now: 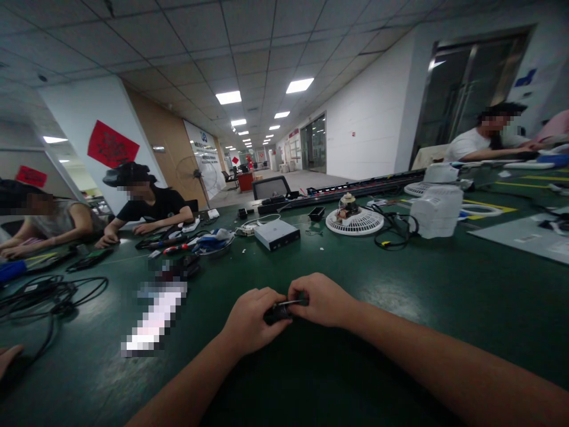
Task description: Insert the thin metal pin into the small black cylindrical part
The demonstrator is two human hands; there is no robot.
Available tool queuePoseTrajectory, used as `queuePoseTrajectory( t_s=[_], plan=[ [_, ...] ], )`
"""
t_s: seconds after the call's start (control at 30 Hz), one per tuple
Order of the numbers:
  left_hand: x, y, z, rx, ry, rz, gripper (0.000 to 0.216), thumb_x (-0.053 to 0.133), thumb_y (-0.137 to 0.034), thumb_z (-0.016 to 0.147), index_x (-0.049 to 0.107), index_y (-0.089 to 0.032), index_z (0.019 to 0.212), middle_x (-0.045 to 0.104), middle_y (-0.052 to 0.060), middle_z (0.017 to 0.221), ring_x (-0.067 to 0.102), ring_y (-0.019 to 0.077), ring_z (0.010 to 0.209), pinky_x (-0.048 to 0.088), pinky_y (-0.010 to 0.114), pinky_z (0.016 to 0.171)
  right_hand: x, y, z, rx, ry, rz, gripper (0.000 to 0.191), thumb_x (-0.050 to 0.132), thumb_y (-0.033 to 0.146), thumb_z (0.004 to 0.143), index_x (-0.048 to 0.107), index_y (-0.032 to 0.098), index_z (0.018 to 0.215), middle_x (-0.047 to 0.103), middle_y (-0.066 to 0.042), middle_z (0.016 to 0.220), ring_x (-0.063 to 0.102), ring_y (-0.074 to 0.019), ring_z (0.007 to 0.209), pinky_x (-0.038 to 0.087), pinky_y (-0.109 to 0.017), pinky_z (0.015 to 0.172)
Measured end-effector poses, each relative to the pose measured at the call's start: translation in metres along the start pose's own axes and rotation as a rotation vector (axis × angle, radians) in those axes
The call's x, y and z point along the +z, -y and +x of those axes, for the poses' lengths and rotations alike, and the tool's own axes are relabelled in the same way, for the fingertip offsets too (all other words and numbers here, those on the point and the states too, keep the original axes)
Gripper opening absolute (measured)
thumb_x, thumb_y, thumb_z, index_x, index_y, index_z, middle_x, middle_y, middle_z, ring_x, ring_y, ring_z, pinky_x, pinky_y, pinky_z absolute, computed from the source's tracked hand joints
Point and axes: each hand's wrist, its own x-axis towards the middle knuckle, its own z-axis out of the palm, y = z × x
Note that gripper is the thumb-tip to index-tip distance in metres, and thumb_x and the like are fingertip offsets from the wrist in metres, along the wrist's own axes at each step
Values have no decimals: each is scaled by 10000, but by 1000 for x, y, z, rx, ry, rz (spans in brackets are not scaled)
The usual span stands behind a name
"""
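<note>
My left hand (249, 320) and my right hand (320, 299) meet over the dark green table (400, 308), near its front edge. Both are closed on one small black object (276, 311) with a thin metal part; I cannot make out what it is. The left hand grips its dark body from the left. Fingers of the right hand pinch the upper right end, where the metal part shows. Most of the object is hidden by my fingers.
A grey drive box (277, 234), a white fan grille with a motor (354, 219), a white fan body (437, 210), black cables (53, 293) and tools (178, 243) lie on the table. Three people sit working at its left and far right.
</note>
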Motion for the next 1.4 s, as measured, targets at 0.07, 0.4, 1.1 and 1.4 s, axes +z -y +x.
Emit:
queuePoseTrajectory(
  t_s=[0.07,0.4,1.1,1.4],
  plan=[
    [0,1,-1,12,-12,-5,237,687,-308,801,629,-227,1015,677,29,951,609,192,857,454,308,771,1,1,0,65,-5,46,118,684,305,764,684,193,802,671,6,745,573,-124,654,348,-223,579],
    [0,1,3,-34,4,-11,260,689,-294,792,636,-236,1040,678,33,980,615,200,886,470,319,789,0,1,1,119,50,64,159,658,329,777,673,197,863,689,-15,819,604,-149,710,382,-235,597],
    [-1,5,2,-146,-7,58,245,674,-323,797,652,-232,1023,674,31,962,623,197,849,480,305,736,-7,-5,3,100,43,-182,225,558,335,831,755,267,916,740,-21,852,650,-192,756,436,-279,654],
    [-2,7,2,-122,-3,31,264,669,-302,798,641,-237,1052,666,29,985,620,195,879,483,306,770,-10,-3,0,35,96,-67,226,569,323,826,771,244,893,736,-15,806,631,-168,691,427,-261,641]
  ],
)
